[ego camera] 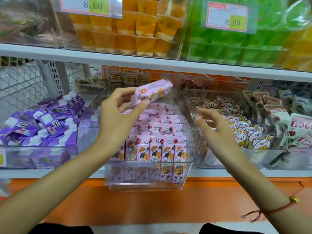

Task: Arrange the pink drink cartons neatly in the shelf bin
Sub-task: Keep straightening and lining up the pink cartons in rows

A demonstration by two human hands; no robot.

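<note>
Shop shelving: white shelf, orange base below. Clear bin pulled forward, front rows of pink cartons upright, back ones lying loose. Left hand above, fingers pinched on one tilted carton. Right hand beside, empty, fingers loosely apart. Purple packs left.

single head view, close, facing forward and down at shelf bin
</note>
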